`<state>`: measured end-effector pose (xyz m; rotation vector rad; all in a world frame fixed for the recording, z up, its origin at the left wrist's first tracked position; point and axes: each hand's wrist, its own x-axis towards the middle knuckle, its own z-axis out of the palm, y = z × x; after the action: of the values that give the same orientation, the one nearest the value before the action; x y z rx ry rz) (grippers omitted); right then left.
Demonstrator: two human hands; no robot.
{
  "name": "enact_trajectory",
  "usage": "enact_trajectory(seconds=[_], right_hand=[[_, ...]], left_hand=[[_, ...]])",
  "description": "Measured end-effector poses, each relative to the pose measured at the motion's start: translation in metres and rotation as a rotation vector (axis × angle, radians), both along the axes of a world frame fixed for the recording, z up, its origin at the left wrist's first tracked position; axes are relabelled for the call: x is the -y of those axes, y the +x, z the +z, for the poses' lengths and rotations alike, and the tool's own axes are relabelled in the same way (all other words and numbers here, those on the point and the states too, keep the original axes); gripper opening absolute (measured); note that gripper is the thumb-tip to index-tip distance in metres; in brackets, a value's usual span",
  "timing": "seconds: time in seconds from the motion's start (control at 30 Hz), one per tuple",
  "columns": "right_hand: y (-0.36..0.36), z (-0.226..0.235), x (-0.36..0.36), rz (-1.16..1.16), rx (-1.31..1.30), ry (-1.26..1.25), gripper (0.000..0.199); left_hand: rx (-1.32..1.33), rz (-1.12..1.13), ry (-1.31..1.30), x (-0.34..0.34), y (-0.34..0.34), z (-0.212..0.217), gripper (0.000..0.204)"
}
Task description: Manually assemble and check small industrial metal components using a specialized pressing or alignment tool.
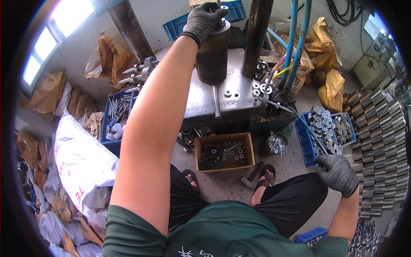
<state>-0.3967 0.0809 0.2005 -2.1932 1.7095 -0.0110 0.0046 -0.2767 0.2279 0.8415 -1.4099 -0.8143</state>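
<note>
My left hand [201, 23], in a grey knit glove, reaches far ahead to the top of an upright dark metal cylinder [212, 62]. Its fingers are closed beside a thin upright rod [218, 4] and small metal rings [222, 23]; what they grip is hidden. My right hand [339, 174], gloved alike, is low at the right above my knee. Its fingers curl where the lower end of a long thin lever [309, 128] meets the glove. On the steel machine table [199, 98] lie a short metal rod [216, 102] and a ring [227, 92].
A wooden box [198, 155] with small parts stands between my feet. At right are blue bins [305, 147] of metal wheels and stacked metal tubes [381, 150]. A blue crate [104, 130] of rods and a white sack [81, 158] stand left. Dark columns [257, 38] flank the cylinder.
</note>
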Motion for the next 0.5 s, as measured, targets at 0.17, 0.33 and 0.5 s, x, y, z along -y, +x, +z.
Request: enact_trajectory(seconds=[0.17,0.33,0.5], right_hand=[[-0.0028,-0.0048,-0.0028,-0.030,0.071,-0.088,0.026],[-0.0052,-0.0076,-0.0018,0.046,-0.048,0.030,0.026],[-0.0043,-0.0065,-0.0026,-0.046,0.100,-0.120,0.025]], left_hand=[[-0.014,-0.004,0.023,-0.0014,-0.0027,0.0001,0.024],[0.080,0.070,-0.027,-0.0032,-0.0025,0.0007,0.024],[0.238,0.155,-0.130,-0.0002,-0.0020,0.0002,0.027]])
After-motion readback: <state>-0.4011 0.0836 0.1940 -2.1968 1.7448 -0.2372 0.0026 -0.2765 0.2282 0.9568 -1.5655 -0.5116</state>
